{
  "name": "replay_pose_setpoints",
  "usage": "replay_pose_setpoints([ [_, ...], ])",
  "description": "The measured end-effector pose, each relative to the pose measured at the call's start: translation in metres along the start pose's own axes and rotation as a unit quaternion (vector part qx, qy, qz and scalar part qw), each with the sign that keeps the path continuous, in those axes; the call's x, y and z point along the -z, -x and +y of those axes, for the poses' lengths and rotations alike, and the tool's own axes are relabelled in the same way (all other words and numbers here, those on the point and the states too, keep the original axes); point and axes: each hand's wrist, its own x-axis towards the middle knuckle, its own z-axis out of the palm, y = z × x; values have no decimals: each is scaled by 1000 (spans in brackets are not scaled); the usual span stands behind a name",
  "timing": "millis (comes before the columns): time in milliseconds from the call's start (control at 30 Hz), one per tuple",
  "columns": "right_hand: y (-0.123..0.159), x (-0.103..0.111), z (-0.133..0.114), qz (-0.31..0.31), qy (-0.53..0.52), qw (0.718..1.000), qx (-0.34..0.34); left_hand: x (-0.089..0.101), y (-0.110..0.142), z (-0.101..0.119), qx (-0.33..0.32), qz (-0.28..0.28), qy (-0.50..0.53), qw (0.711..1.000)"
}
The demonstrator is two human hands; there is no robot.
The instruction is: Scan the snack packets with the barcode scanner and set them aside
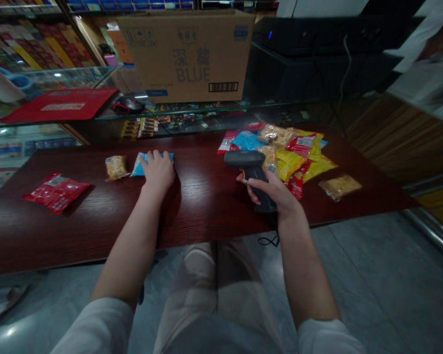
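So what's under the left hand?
A blue-and-white packet on the dark red table. Its left end and a bit at the right show; the left hand covers its middle, so any print there can't be seen.

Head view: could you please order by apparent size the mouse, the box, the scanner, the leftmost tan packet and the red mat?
1. Box
2. Red mat
3. Scanner, partly hidden by the right hand
4. Mouse and leftmost tan packet: too alike to rank

Dark table [203, 201] | left: red packet [57, 191], wrapped snack [116, 167], blue packet [138, 166] | right: packet pile [290, 160], flat snack [340, 187]
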Motion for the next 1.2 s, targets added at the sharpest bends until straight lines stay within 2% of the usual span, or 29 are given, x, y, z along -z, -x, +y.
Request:
replay_pose_setpoints([
  [67, 0, 0, 0, 34, -21, 999, 13, 2, -2, -1, 8, 13, 9, 1000],
  [133, -1, -1, 0, 56, -38, 997, 24, 2, -3, 8, -17, 2, 38, 999],
  [267, -2, 1, 1, 62, -65, 995, 37, -16, -5, 46, -82, -75, 128, 986],
  [333, -1, 2, 1, 61, -76, 994, 47, -30, -9, 66, -73, -114, 176, 975],
  [500, 0, 4, -2, 78, -107, 988, 79, -60, -34, 100, 3, -128, 254, 959],
  [600, -1, 5, -1, 78, -137, 984, 80, -67, -51, 117, 40, -129, 238, 962],
  [767, -5, 7, 5, 47, -176, 979, 88, -64, -58, 138, 49, -165, 115, 978],
  [900, -7, 9, 8, 32, -177, 980, 81, -58, -56, 138, 37, -196, 99, 975],
  [1000, -7, 11, 8, 33, -173, 981, 80, -55, -55, 127, 45, -183, 162, 969],
  [1067, -7, 12, 8, 33, -168, 982, 77, -53, -52, 115, 59, -179, 236, 953],
  [1200, -9, 13, 8, 20, -149, 987, 63, -46, -34, 81, 109, -174, 384, 900],
])
